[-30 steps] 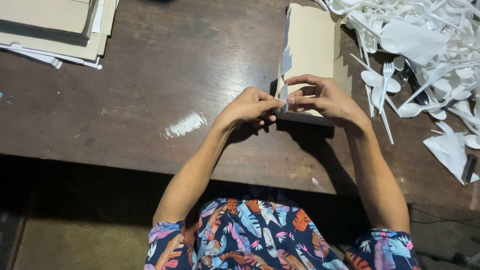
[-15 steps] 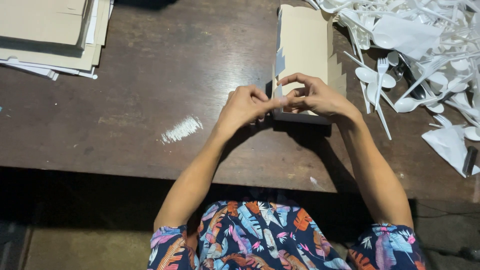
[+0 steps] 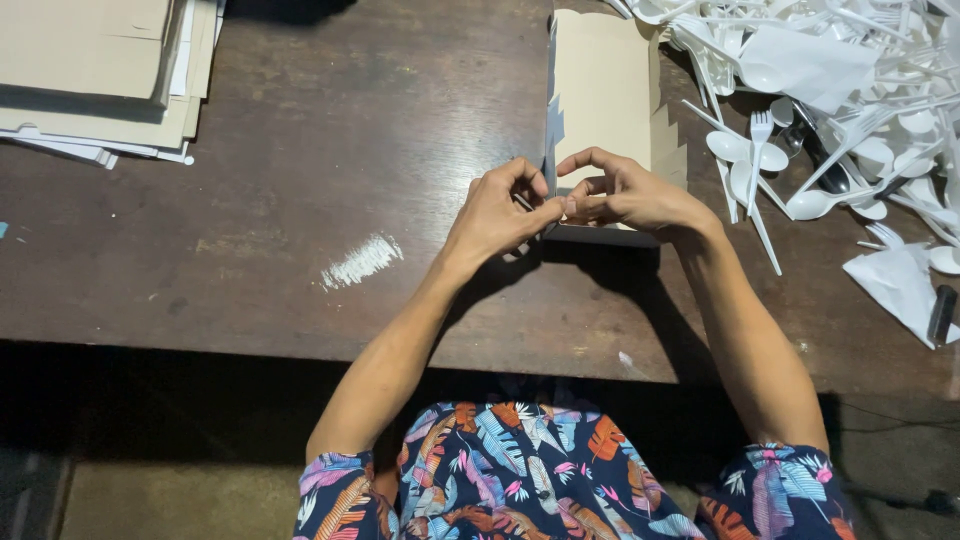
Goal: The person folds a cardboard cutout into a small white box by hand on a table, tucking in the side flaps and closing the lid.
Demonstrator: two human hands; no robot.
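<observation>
While both hands meet at the near edge of the tan cardboard box (image 3: 605, 95), left hand (image 3: 500, 212) and right hand (image 3: 630, 195) pinch its flap, fingertips touching. Box lies flat on the bench (image 3: 300, 200). Right of box: white plastic cutlery heap (image 3: 830, 90). Far left of box: cardboard sheet stack (image 3: 95, 70). Risk: thin flap could tear or crease if pinched unevenly.

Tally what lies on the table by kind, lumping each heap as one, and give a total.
Tan cardboard box, pinched at its near edge by the left hand and right hand: 1
Stack of flat cardboard sheets: 1
Heap of white plastic cutlery, too tangled to count singly: 1
White smear on the table: 1
Total: 4
</observation>
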